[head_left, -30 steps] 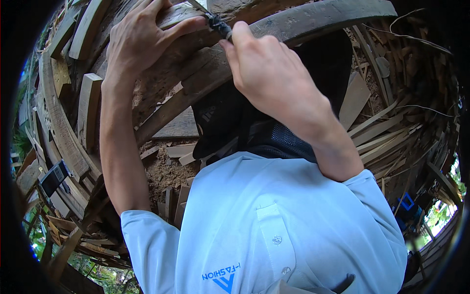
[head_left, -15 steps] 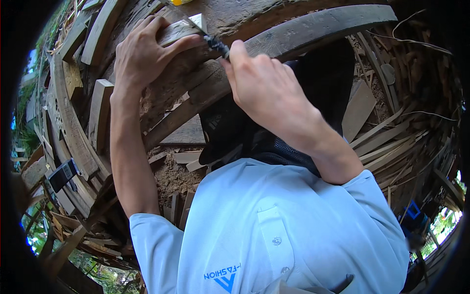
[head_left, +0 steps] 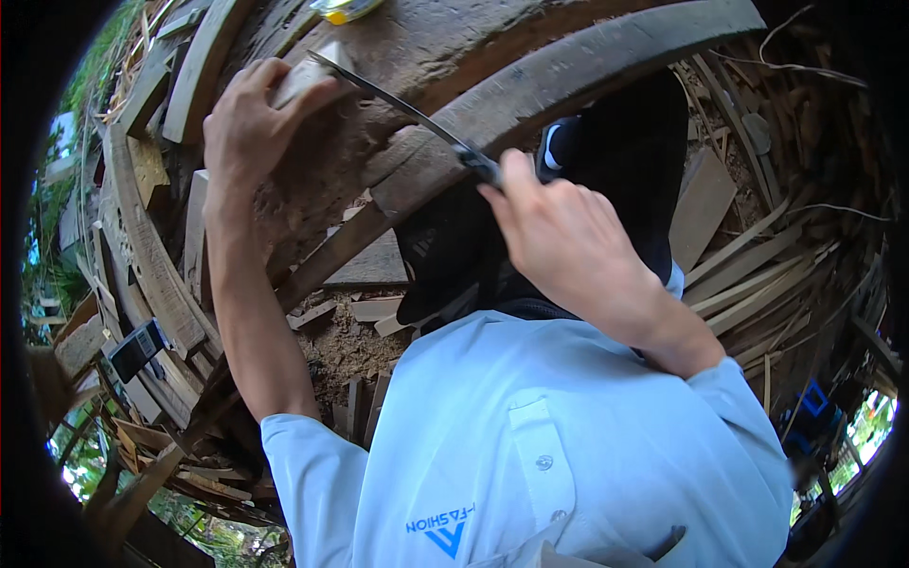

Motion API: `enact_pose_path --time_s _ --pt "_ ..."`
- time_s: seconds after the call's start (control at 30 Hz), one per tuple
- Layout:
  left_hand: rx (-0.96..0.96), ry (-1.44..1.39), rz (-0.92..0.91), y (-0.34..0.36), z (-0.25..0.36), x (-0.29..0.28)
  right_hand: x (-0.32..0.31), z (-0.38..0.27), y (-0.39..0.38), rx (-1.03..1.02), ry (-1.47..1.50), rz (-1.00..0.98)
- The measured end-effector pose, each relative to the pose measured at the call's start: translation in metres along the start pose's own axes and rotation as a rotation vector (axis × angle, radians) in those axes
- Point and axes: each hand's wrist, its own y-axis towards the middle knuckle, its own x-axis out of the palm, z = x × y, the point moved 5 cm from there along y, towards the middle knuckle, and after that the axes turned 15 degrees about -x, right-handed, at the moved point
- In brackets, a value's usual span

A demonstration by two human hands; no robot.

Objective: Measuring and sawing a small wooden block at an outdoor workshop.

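Fingers [head_left: 254, 87] of the left hand [head_left: 243, 137] grip a pale wood block [head_left: 308, 74]; right hand [head_left: 571, 237] clenched on a thin-bladed tool [head_left: 414, 115].

L to R: small dark device [head_left: 138, 350] among boards at far left, curved planks [head_left: 153, 251] near it. Block sits upper left of centre, over a rough brown wood worktop [head_left: 431, 57]. Clear-and-yellow item [head_left: 343, 9] just beyond block, cut by top edge. Blade slants up-left from right fist, tip overlapping the block's end; can't tell if touching. Sawdust [head_left: 352, 343] on ground between the forearms. Curved grey beam [head_left: 587, 71] passes behind the tool. Flat board [head_left: 702, 204], then thin wood strips [head_left: 757, 275] piled at right.
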Motion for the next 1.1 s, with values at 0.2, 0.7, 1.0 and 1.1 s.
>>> enact_pose_path --time_s 0.2,0.7,1.0,1.1 --pt "0.155 -0.058 0.04 -0.01 0.028 -0.004 -0.028 -0.011 0.016 -0.345 -0.148 0.427" --pt "0.238 0.046 0.232 -0.017 0.013 0.003 -0.019 -0.012 0.028 -0.218 -0.159 0.27" --pt "0.277 0.084 0.162 0.002 -0.001 0.003 -0.02 -0.017 0.045 -0.283 -0.102 0.348" --pt "0.285 0.097 0.129 0.007 -0.007 0.0 -0.023 -0.017 0.03 -0.374 -0.189 0.395"
